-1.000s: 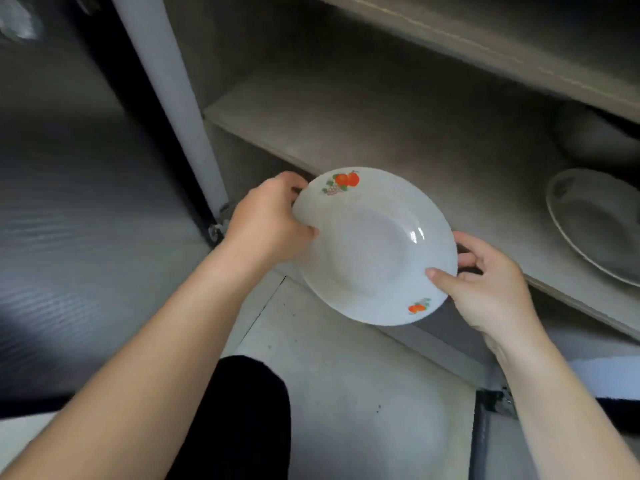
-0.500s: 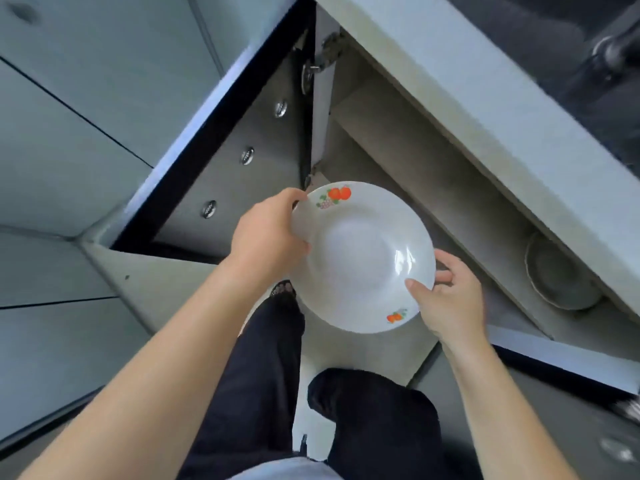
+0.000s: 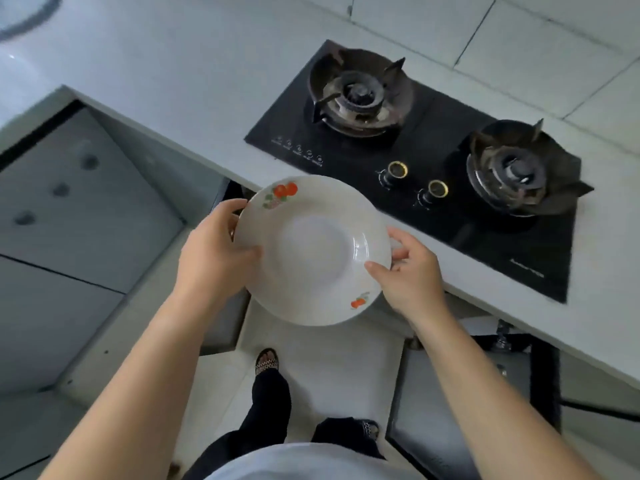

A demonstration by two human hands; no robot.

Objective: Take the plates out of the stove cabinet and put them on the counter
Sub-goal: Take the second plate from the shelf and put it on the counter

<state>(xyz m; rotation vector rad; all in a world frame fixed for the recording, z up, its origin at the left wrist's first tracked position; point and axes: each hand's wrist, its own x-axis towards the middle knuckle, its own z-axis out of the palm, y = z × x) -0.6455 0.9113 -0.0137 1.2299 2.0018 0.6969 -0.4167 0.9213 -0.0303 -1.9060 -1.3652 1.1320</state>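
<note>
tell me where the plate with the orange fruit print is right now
In the head view the plate sits mid-frame, held in the air between the left hand and right hand, just in front of the counter edge and left of the stove knobs.

Black glass two-burner gas hob (image 3: 433,174) sits flush, two gold-ringed knobs (image 3: 417,181) at its front edge; pale square wall tiles (image 3: 519,36) behind, patterned sandals (image 3: 266,362) on the light floor (image 3: 322,368).

Home kitchen: two-burner gas hob (image 3: 426,161) set in pale counter (image 3: 173,81), tiled wall (image 3: 519,39).
</note>
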